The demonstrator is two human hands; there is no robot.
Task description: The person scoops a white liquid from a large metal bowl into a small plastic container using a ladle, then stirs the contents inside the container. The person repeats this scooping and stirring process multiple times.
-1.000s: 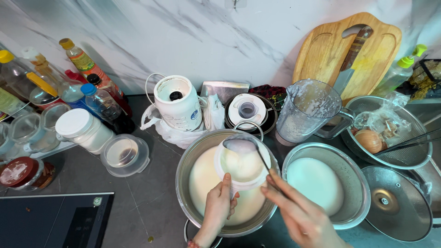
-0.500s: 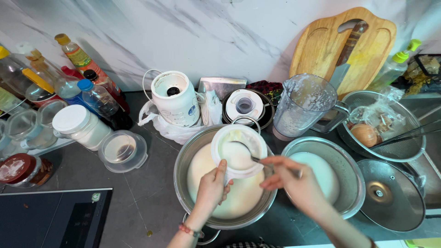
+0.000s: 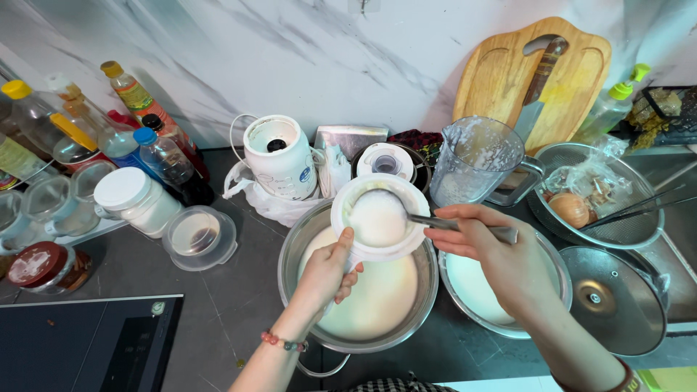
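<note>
Both hands work over one white strainer [image 3: 380,218], held above the big steel bowl [image 3: 357,279] of pale milky liquid near the middle of the worktop [image 3: 218,305]. The left hand [image 3: 327,272] has its fingers closed around the strainer's lower rim at about 7 o'clock, thumb up on the edge. The right hand [image 3: 501,254] pinches a metal spoon [image 3: 454,226] whose bowl lies in the white pulp inside the strainer. To do this well, the strainer should, I judge, stay level and centred over the bowl, with the spoon pressing gently so nothing slops over the rim. At 3 o'clock, just beside the big bowl, sits a second steel bowl [image 3: 552,290] of white liquid, partly under the right hand. At 1 o'clock stands a smeared blender jug [image 3: 475,163]; at 11 o'clock a white blender base [image 3: 279,160]. A wooden chopping board [image 3: 534,72] leans against the wall behind.
</note>
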